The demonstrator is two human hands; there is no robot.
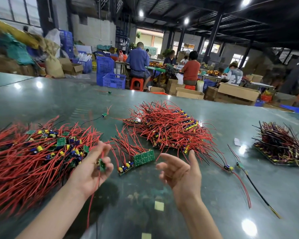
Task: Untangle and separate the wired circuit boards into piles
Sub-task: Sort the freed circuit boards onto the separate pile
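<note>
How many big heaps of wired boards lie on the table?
3: a loose red heap at left, a red heap in the middle, a darker heap at right.

The wires [171, 125] are red, some black — the small boards [143, 157] green, with yellow and blue parts. The surface [59, 100] is dark green and glossy; the crates [114, 80] — blue.

Both bare forearms reach in over the tabletop [214, 195] from its near edge. The left hand [91, 168], palm up, has its fingers curled round a small green board [102, 165]. Just right of that board, the right hand [181, 171] hovers palm inward, fingers loosely spread, holding nothing
</note>
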